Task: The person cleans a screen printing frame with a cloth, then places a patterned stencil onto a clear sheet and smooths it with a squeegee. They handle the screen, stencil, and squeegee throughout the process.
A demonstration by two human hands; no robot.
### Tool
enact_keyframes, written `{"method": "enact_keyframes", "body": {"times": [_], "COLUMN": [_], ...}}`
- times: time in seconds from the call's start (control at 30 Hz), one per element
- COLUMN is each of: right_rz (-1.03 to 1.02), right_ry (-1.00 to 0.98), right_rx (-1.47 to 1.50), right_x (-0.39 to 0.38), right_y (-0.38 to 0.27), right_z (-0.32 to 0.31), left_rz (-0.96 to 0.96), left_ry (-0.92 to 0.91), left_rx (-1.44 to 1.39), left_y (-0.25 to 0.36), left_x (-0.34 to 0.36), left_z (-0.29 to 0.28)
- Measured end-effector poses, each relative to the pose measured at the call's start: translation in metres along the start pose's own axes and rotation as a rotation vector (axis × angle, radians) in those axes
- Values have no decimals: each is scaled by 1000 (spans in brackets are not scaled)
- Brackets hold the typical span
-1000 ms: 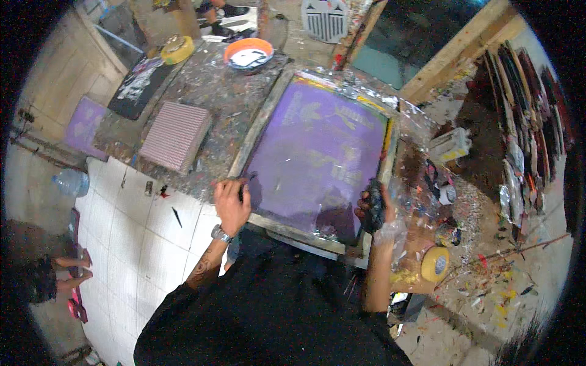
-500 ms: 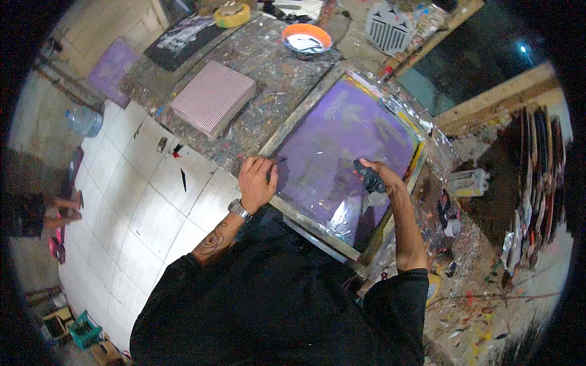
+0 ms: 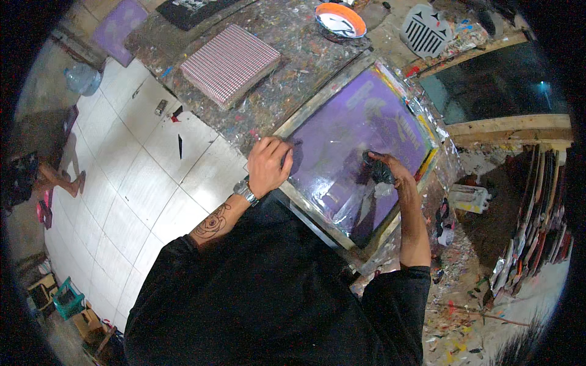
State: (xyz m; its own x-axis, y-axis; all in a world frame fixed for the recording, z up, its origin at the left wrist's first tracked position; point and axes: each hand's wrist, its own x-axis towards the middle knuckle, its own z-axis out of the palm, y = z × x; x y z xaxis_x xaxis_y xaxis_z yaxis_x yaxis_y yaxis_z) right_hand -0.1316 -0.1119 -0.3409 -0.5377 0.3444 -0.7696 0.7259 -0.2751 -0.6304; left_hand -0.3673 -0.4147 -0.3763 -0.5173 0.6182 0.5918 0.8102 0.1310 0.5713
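A screen printing frame (image 3: pixel 305 206) with a purple mesh (image 3: pixel 342 125) lies on the paint-spattered table, its surface shiny and wet-looking toward me. Faint paler shapes show in the mesh. My left hand (image 3: pixel 268 163), with a metal watch (image 3: pixel 245 190) on its wrist, is curled over the frame's left edge. Over the mesh's right half, my right hand (image 3: pixel 397 171) is closed around a crumpled black rag (image 3: pixel 379 173). The rag appears to touch the mesh; its underside is hidden.
A red-and-white checked block (image 3: pixel 232 64) sits on the table (image 3: pixel 293 91) beyond my left hand. An orange-rimmed bowl (image 3: pixel 340 19) stands at the back. At right are a white container (image 3: pixel 469 198) and several upright boards (image 3: pixel 534 207). A person's bare foot (image 3: pixel 76 183) shows at far left.
My right hand has shifted its hold on the rag, its fingers now turned further over it. The left hand stays on the frame edge. The whole view has shifted slightly.
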Motion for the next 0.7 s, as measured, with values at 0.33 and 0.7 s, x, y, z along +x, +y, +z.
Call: {"method": "enact_keyframes", "body": {"times": [0.33,0.7], "right_rz": [-36,-353], "right_ry": [73,225], "right_rx": [-33,-380], "right_x": [-19,-68], "right_y": [-20,-8], "right_z": [26,51], "left_rz": [-55,-36], "left_ry": [-87,-88], "left_rx": [-11,35], "left_y": [-5,3], "left_x": [-4,4], "left_z": [-1,-4]}}
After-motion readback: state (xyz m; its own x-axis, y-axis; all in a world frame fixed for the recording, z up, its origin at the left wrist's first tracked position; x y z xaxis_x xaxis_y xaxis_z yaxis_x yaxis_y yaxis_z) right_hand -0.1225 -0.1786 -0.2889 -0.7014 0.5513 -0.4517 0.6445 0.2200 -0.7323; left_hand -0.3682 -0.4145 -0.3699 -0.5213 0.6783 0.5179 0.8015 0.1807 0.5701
